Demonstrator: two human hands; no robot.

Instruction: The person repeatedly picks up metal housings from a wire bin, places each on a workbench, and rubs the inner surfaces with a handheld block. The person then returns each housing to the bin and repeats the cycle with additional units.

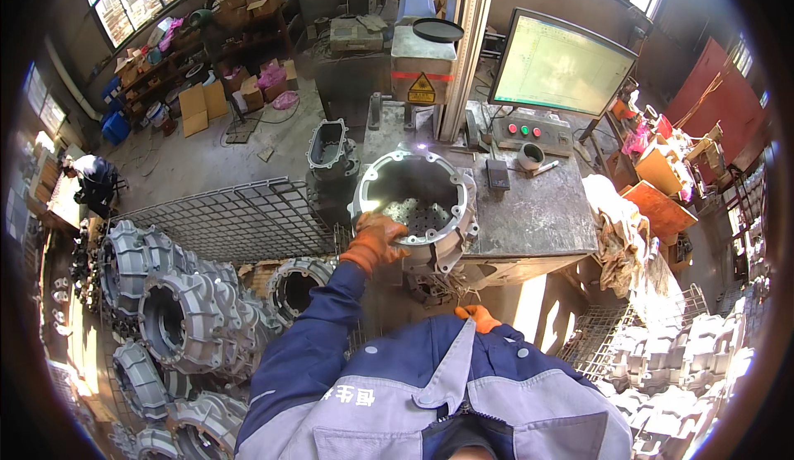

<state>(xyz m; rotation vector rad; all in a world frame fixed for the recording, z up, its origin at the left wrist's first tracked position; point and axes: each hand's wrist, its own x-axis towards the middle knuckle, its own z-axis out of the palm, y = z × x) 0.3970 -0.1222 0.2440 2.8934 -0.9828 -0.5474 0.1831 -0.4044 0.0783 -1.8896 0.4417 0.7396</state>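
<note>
**Here, one casting on the bench, one gloved hand on its rim**

Plainly, the left hand (376, 239), in an orange glove, lay on the near-left rim of a round grey metal housing (418, 199), fingers curled over the edge and gripping it. That housing sat open side up on the steel worktable (538, 203), near the table's left end, with a perforated floor visible inside its bore. A small bright spot of light (422, 146) shone at its far rim.

Only a tip of the right hand (478, 316) showed, also in an orange glove, low against the person's chest above the blue and grey jacket; whether it was open or closed could not be told.

One monitor (562, 67) stood at the back of the table, and below it one control box (529, 131) carried three round buttons, two red and one green. One small cup (530, 156) and one dark handheld device (497, 174) lay between box and housing. One yellow warning triangle (421, 89) marked the machine column behind.

Left of the table, a second, narrower casting (329, 150) stood beside a wire mesh crate (240, 220). At least six similar round housings (169, 311) were piled at lower left; more pale castings (686, 361), too jumbled to count, filled a crate at lower right. One other person (91, 180) bent over at far left.
</note>
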